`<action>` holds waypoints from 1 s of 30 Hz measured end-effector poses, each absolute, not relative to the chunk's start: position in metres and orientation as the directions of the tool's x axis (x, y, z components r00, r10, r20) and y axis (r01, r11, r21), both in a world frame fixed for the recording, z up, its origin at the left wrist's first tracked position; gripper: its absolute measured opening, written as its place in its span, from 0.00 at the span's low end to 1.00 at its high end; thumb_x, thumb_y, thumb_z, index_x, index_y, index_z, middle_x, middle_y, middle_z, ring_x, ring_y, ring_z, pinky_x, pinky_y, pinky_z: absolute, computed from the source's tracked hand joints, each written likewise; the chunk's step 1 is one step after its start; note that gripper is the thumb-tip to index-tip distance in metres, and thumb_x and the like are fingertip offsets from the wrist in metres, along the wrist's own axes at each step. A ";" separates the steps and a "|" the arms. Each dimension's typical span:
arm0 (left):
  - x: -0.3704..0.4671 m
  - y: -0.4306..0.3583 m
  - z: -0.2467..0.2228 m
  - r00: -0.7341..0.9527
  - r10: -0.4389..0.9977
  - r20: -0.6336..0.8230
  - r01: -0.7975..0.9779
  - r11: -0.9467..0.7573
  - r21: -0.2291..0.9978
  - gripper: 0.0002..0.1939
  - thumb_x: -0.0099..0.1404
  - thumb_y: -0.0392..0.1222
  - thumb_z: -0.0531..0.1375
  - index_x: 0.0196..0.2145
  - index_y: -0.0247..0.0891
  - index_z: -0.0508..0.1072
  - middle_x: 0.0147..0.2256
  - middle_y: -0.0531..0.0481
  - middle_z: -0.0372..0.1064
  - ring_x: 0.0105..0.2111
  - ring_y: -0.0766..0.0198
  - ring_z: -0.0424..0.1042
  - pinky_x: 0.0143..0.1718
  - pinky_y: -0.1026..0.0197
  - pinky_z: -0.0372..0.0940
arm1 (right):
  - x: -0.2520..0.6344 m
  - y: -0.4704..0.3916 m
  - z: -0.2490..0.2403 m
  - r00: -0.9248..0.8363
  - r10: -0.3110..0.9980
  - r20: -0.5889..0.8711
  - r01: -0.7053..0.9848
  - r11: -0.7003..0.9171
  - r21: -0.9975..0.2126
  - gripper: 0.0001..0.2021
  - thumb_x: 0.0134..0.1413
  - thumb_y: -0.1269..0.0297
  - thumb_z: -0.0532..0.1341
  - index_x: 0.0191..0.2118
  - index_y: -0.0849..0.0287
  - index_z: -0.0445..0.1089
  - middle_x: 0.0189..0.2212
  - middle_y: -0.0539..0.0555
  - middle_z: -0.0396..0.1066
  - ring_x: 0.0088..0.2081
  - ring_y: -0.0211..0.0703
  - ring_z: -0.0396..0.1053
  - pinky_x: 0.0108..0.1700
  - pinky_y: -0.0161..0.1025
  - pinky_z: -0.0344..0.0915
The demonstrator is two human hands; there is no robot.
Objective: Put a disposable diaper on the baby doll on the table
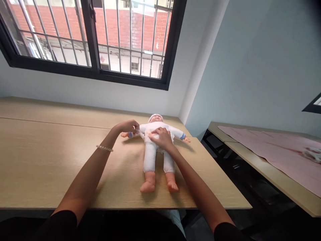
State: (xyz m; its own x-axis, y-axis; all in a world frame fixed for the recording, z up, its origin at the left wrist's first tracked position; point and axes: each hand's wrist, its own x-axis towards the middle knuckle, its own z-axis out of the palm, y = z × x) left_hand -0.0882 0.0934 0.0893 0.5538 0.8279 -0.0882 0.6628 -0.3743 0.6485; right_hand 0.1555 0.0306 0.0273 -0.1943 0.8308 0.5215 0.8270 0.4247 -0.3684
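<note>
Left hand (pixel 129 126) pinches thin white material (pixel 141 134) beside the doll (pixel 150 150); right hand (pixel 162 137) lies across the doll's middle, whether gripping I can't tell!

Pale rectangular wood-grain table (pixel 62 160): smooth, satin. White-clad, baby-shaped doll (pixel 150 147): matt cloth suit (pixel 149 159), smooth plastic-look feet (pixel 148 183). Broad pink cloth sheet (pixel 281 154), 3 o'clock from doll: matt.

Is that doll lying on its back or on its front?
The doll lies on its back on the table: its face points up, with the arms spread wide.
</note>
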 end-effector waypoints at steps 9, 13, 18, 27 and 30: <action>-0.061 0.078 0.091 0.803 0.578 0.146 0.353 -0.658 0.665 0.09 0.59 0.46 0.64 0.36 0.42 0.81 0.39 0.49 0.78 0.42 0.57 0.73 0.46 0.60 0.63 | 0.150 0.037 0.026 -0.165 0.850 0.501 0.858 0.374 -0.352 0.19 0.53 0.46 0.68 0.45 0.52 0.75 0.47 0.55 0.71 0.55 0.55 0.62 0.54 0.51 0.56; -0.049 0.077 0.083 0.807 0.561 0.182 0.293 -0.650 0.702 0.10 0.63 0.49 0.61 0.34 0.40 0.78 0.37 0.49 0.76 0.42 0.57 0.71 0.46 0.60 0.62 | 0.153 0.037 0.025 -0.155 0.847 0.508 0.853 0.374 -0.363 0.18 0.53 0.46 0.68 0.45 0.51 0.75 0.47 0.55 0.71 0.55 0.56 0.62 0.54 0.51 0.57; -0.031 0.081 0.067 0.754 0.612 0.241 0.306 -0.650 0.695 0.14 0.61 0.52 0.61 0.34 0.38 0.75 0.35 0.49 0.72 0.37 0.60 0.67 0.41 0.60 0.61 | 0.154 0.041 0.020 -0.145 0.833 0.533 0.870 0.364 -0.332 0.20 0.53 0.44 0.67 0.43 0.54 0.72 0.46 0.57 0.71 0.52 0.57 0.63 0.52 0.51 0.59; -0.012 0.087 0.041 0.612 0.719 0.329 0.308 -0.600 0.738 0.14 0.61 0.53 0.63 0.33 0.39 0.74 0.39 0.48 0.67 0.30 0.66 0.63 0.33 0.61 0.60 | 0.154 0.045 0.015 -0.096 0.825 0.557 0.826 0.378 -0.418 0.25 0.51 0.50 0.68 0.52 0.54 0.68 0.50 0.58 0.71 0.54 0.58 0.63 0.54 0.52 0.57; -0.012 0.092 0.034 0.578 0.739 0.346 0.285 -0.580 0.763 0.17 0.60 0.55 0.64 0.37 0.38 0.76 0.43 0.46 0.68 0.33 0.64 0.66 0.35 0.60 0.62 | 0.153 0.044 0.014 -0.098 0.820 0.564 0.825 0.384 -0.415 0.24 0.50 0.50 0.68 0.51 0.54 0.68 0.50 0.58 0.71 0.54 0.59 0.63 0.54 0.52 0.57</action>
State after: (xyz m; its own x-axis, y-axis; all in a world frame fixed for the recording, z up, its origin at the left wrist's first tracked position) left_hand -0.0116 0.0920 0.0337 0.5778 0.7392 0.3460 0.2847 -0.5799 0.7634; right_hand 0.1531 0.0442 0.0139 -0.0979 0.8199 0.5641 0.8251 0.3838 -0.4147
